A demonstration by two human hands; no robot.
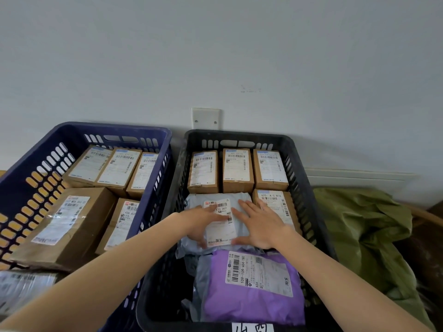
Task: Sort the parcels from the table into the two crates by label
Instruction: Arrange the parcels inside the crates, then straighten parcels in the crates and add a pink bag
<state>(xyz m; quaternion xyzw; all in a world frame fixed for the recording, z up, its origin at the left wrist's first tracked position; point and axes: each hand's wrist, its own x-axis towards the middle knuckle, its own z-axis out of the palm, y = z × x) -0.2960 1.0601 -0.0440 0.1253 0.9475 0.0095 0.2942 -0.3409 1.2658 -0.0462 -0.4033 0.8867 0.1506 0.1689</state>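
Two crates stand side by side against the wall: a blue crate [36, 149] on the left and a black crate [309, 188] on the right. Both hold several labelled cardboard boxes. In the middle of the black crate lies a grey poly-bag parcel [242, 200] with a white label. My left hand [203, 219] and my right hand [261, 224] lie flat on it, fingers straight, pressing it down. A purple poly-bag parcel [251, 293] lies in the near end of the black crate, below my hands.
A crumpled green plastic bag [364, 231] lies right of the black crate. A blurred wrapped parcel [21, 288] shows at the lower left, in front of the blue crate. A white wall plate [206, 118] sits behind the crates.
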